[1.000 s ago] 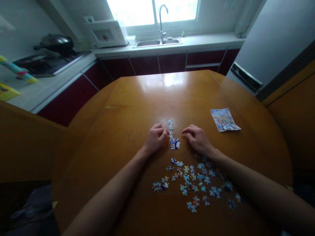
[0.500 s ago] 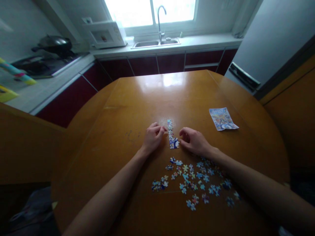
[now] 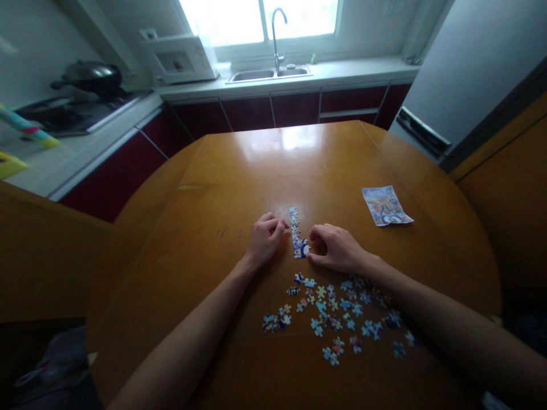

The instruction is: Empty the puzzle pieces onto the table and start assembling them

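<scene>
A narrow joined strip of jigsaw pieces [image 3: 296, 233] lies on the round wooden table [image 3: 239, 171]. My left hand [image 3: 265, 239] rests curled just left of the strip, fingertips close to its upper part. My right hand [image 3: 335, 247] is curled at the strip's lower right end, fingers pinched together against it. Whether a piece sits between those fingers is hidden. Several loose puzzle pieces [image 3: 337, 316] are scattered on the table nearer to me, under and beside my right forearm.
A printed picture sheet [image 3: 386, 205] lies on the table at the right. Beyond the table runs a kitchen counter with a sink [image 3: 269, 73], a microwave [image 3: 177, 58] and a wok [image 3: 88, 76] on a stove. A grey fridge [image 3: 470, 68] stands at the right.
My right hand has moved left and closed in on the lower end of the strip. My left hand has stayed beside the strip.
</scene>
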{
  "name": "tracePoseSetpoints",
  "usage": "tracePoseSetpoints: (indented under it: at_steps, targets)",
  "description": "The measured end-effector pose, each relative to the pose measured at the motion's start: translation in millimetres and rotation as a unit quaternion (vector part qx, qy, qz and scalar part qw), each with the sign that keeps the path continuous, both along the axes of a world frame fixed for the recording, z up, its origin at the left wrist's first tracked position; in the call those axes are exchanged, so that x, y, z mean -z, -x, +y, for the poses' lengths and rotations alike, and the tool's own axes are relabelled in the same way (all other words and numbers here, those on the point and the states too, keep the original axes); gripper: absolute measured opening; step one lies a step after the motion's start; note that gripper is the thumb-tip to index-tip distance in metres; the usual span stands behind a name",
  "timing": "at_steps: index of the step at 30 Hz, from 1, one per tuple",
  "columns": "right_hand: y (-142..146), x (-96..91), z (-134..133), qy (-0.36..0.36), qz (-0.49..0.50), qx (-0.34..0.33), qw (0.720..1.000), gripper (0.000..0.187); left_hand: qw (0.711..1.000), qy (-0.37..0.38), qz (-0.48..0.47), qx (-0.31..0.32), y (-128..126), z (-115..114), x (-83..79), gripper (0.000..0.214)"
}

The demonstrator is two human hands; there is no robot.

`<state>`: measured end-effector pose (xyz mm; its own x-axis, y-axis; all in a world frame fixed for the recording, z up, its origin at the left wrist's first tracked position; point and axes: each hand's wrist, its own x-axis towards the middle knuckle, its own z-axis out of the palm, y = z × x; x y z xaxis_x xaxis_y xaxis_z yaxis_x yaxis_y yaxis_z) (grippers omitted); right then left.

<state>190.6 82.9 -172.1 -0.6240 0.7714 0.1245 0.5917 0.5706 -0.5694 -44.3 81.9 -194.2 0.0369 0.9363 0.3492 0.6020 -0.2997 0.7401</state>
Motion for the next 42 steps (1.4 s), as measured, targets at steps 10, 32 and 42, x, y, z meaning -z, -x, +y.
tracePoseSetpoints:
  at_steps: [10,32,42]
  targets:
    - [0.0,2.0,0.6,-0.005,0.002,0.001,1.0,0.026,1.0,-0.002,-0.001,0.001,-1.4,-1.1,-2.3,0.034]
    - [-6.8,3.7,10.0,0.084,0.058,0.014,0.995,0.019,0.998,0.011,0.063,-0.024,-1.3,1.0,-3.5,0.033]
    - [-11.2,3.4,12.1,0.08,0.047,-0.058,0.994,0.015,0.994,0.011,0.11,-0.013,-2.1,0.1,-0.2,0.017]
